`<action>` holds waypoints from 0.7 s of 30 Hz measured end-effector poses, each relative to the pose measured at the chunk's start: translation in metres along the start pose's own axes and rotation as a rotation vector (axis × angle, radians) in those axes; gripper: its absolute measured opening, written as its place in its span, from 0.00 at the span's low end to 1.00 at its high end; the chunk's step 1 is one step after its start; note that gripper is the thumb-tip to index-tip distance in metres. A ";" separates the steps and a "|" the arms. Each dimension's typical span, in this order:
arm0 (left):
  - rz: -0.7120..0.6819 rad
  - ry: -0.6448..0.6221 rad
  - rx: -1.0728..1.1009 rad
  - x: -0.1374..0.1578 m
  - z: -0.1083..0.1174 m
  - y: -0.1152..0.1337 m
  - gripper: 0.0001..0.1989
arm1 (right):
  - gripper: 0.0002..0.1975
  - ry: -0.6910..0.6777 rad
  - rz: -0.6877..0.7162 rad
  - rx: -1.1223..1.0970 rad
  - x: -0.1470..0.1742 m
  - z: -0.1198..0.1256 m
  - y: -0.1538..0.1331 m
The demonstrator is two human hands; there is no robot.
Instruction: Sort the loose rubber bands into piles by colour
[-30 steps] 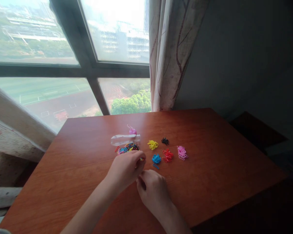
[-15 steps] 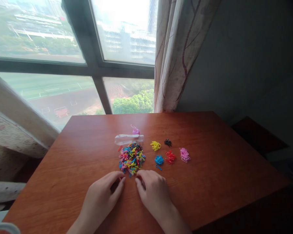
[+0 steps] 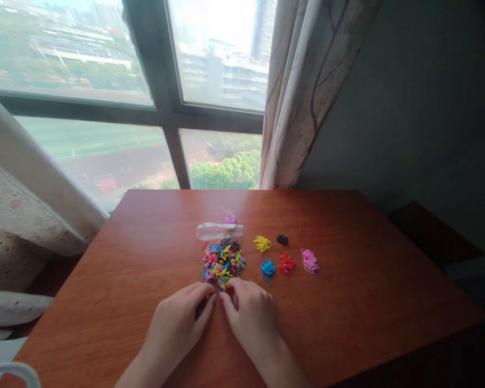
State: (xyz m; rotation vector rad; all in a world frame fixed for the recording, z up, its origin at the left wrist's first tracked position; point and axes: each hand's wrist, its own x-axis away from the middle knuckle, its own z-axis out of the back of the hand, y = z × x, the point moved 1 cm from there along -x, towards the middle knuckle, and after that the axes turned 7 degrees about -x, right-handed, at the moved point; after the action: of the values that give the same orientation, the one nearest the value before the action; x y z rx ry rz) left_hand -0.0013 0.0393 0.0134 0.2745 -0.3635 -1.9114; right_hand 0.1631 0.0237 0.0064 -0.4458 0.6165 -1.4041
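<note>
A mixed heap of small coloured loops (image 3: pixel 224 261), which look like rubber bands, lies on the wooden table just beyond my hands. My left hand (image 3: pixel 181 312) rests at the heap's near left edge, thumb and fingers closed in a pinch. Close beside it, my right hand (image 3: pixel 250 307) pinches at the near right edge, and its fingertips almost meet the left ones. Whatever is between the fingers is too small to make out. To the right lie separate piles: yellow (image 3: pixel 262 243), black (image 3: pixel 282 240), blue (image 3: pixel 268 268), red (image 3: pixel 286 263) and pink (image 3: pixel 310 261).
Behind the heap a clear plastic bottle (image 3: pixel 214 231) lies on its side, with a pink round piece (image 3: pixel 230 219) by it. The brown table (image 3: pixel 347 323) reaches a window with curtains (image 3: pixel 295 108). A white curved object (image 3: pixel 12 369) shows at the lower left.
The view has shifted, so everything sits slightly further right. My right hand has come nearer to my left, and the gap between their fingertips has narrowed. The piles look the same.
</note>
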 end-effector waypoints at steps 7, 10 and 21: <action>0.014 -0.007 0.005 0.000 0.001 0.000 0.09 | 0.07 0.021 -0.023 0.026 0.001 -0.005 -0.005; 0.015 -0.006 0.012 0.000 0.002 0.000 0.09 | 0.06 0.009 0.010 0.024 0.001 -0.007 -0.006; -0.007 0.000 0.044 0.000 0.003 0.000 0.09 | 0.06 0.021 0.075 0.035 0.002 -0.009 -0.005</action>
State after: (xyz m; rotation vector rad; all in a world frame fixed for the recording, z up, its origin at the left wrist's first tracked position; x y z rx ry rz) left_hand -0.0024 0.0393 0.0158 0.3048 -0.4051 -1.9121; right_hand 0.1536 0.0214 0.0024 -0.3769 0.6189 -1.3478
